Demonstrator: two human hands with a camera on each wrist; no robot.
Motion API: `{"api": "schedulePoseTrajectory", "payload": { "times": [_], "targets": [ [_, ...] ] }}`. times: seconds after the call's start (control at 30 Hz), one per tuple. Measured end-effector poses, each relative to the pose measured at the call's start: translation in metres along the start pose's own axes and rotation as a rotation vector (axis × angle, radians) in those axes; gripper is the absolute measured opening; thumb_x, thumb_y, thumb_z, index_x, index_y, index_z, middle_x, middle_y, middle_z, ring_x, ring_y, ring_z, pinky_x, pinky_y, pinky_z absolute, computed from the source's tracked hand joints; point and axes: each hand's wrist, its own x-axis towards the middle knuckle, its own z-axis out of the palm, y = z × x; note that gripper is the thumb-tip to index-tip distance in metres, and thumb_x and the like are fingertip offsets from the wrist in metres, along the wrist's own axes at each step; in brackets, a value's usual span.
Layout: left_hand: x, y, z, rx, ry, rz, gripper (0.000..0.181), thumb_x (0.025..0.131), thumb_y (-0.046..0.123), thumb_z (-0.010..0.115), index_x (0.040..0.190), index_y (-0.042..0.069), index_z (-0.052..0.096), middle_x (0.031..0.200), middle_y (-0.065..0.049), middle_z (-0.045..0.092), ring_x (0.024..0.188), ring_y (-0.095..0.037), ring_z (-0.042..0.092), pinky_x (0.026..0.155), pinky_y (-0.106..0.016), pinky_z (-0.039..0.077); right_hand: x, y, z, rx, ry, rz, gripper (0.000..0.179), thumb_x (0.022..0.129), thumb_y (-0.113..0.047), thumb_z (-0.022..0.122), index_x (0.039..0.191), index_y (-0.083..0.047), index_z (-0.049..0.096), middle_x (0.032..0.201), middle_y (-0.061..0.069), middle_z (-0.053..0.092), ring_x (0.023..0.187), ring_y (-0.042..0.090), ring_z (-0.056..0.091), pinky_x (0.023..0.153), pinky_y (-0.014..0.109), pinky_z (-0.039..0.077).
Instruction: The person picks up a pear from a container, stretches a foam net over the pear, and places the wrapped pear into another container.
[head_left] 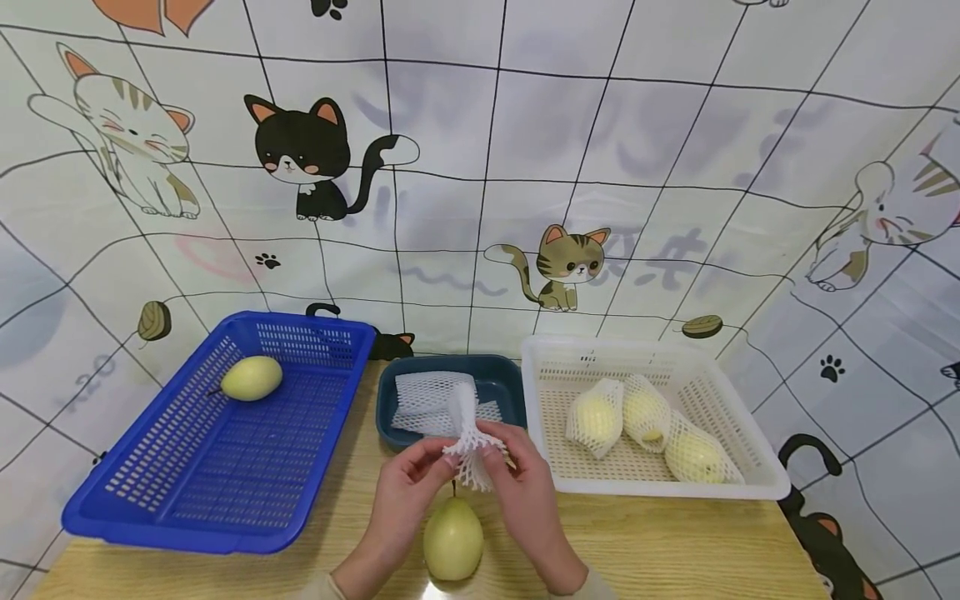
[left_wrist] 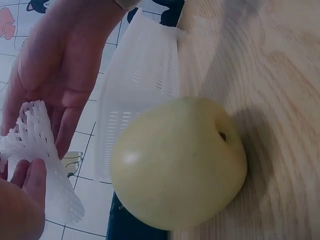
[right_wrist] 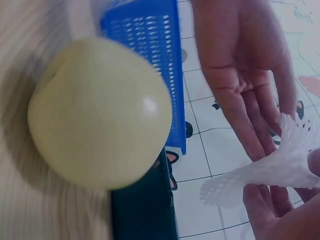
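Note:
A white foam net sleeve is pinched at its near end between my left hand and my right hand, its mouth spread a little. Just below the hands a yellow-green pear stands on the table, stem pointing away from me. In the left wrist view the pear looms close, with the foam net beyond it. The right wrist view has the fingers of both hands on the foam net. Behind them, a dark teal basket holds more flat foam nets.
At left lies a blue basket with one bare pear inside. A white basket at right holds 3 pears in foam nets. The wooden table meets a cat-patterned tiled covering at the back.

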Motion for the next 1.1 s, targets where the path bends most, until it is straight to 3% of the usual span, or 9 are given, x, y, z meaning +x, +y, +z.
{"api": "schedulePoseTrajectory", "payload": {
  "times": [0.13, 0.27, 0.37, 0.5, 0.7, 0.87, 1.0, 1.1],
  "targets": [
    [0.0, -0.002, 0.0, -0.128, -0.008, -0.076, 0.021, 0.1, 0.001, 0.062, 0.117, -0.012, 0.063, 0.103, -0.012, 0.072, 0.095, -0.012, 0.07, 0.085, -0.028, 0.059, 0.002, 0.001, -0.004, 0.012, 0.034, 0.08, 0.022, 0.106, -0.012, 0.06, 0.12, -0.005, 0.075, 0.12, 0.007, 0.072, 0.112, 0.011, 0.065, 0.089, 0.023, 0.054],
    [0.001, -0.006, -0.003, -0.318, -0.029, -0.173, 0.012, 0.103, 0.001, 0.056, 0.114, -0.003, 0.06, 0.105, -0.008, 0.07, 0.099, -0.016, 0.07, 0.086, -0.029, 0.059, 0.003, 0.0, -0.007, 0.06, 0.056, 0.233, 0.031, 0.108, -0.024, 0.056, 0.119, 0.0, 0.073, 0.115, 0.009, 0.073, 0.108, 0.013, 0.064, 0.089, 0.024, 0.054],
    [0.001, -0.007, -0.007, -0.415, -0.061, -0.228, 0.009, 0.107, 0.003, 0.051, 0.112, 0.005, 0.058, 0.106, -0.007, 0.069, 0.099, -0.017, 0.07, 0.087, -0.029, 0.059, 0.004, -0.001, -0.009, 0.091, 0.062, 0.313, 0.038, 0.109, -0.029, 0.054, 0.121, 0.002, 0.071, 0.117, 0.01, 0.071, 0.114, 0.012, 0.061, 0.095, 0.023, 0.051],
    [0.001, -0.008, -0.012, -0.519, -0.132, -0.266, 0.011, 0.11, 0.008, 0.045, 0.114, 0.008, 0.056, 0.108, -0.005, 0.07, 0.101, -0.016, 0.071, 0.092, -0.03, 0.057, 0.005, -0.001, -0.009, 0.14, 0.047, 0.341, 0.043, 0.11, -0.031, 0.051, 0.124, 0.006, 0.068, 0.114, 0.01, 0.071, 0.114, 0.011, 0.06, 0.097, 0.022, 0.05],
    [0.0, -0.007, -0.018, -0.662, -0.25, -0.279, 0.018, 0.113, 0.013, 0.038, 0.116, 0.009, 0.056, 0.114, -0.005, 0.072, 0.107, -0.015, 0.07, 0.097, -0.03, 0.055, 0.002, 0.004, -0.007, 0.249, 0.027, 0.354, 0.046, 0.111, -0.032, 0.051, 0.123, 0.011, 0.064, 0.101, 0.009, 0.068, 0.091, 0.01, 0.063, 0.079, 0.024, 0.056],
    [0.0, -0.005, -0.018, -0.677, -0.237, -0.313, 0.027, 0.115, 0.019, 0.035, 0.119, 0.011, 0.06, 0.116, -0.002, 0.07, 0.108, -0.012, 0.066, 0.096, -0.028, 0.053, 0.001, 0.006, -0.009, 0.369, 0.008, 0.362, 0.048, 0.112, -0.03, 0.048, 0.126, 0.015, 0.059, 0.105, 0.009, 0.068, 0.093, 0.009, 0.064, 0.08, 0.024, 0.058],
    [0.001, -0.004, -0.016, -0.641, -0.187, -0.329, 0.028, 0.114, 0.023, 0.034, 0.125, 0.011, 0.056, 0.124, 0.0, 0.063, 0.119, -0.012, 0.059, 0.107, -0.033, 0.045, 0.0, 0.006, -0.01, 0.468, -0.029, 0.388, 0.045, 0.112, -0.031, 0.047, 0.125, 0.01, 0.06, 0.106, 0.006, 0.066, 0.094, 0.008, 0.064, 0.082, 0.024, 0.058],
    [0.004, -0.003, -0.018, -0.606, -0.207, -0.306, 0.027, 0.114, 0.027, 0.033, 0.127, 0.011, 0.051, 0.126, 0.002, 0.059, 0.123, -0.012, 0.054, 0.112, -0.035, 0.039, 0.0, 0.006, -0.011, 0.512, -0.048, 0.402, 0.04, 0.111, -0.031, 0.049, 0.123, 0.005, 0.062, 0.108, 0.005, 0.066, 0.097, 0.009, 0.064, 0.086, 0.025, 0.057]
  ]
}}
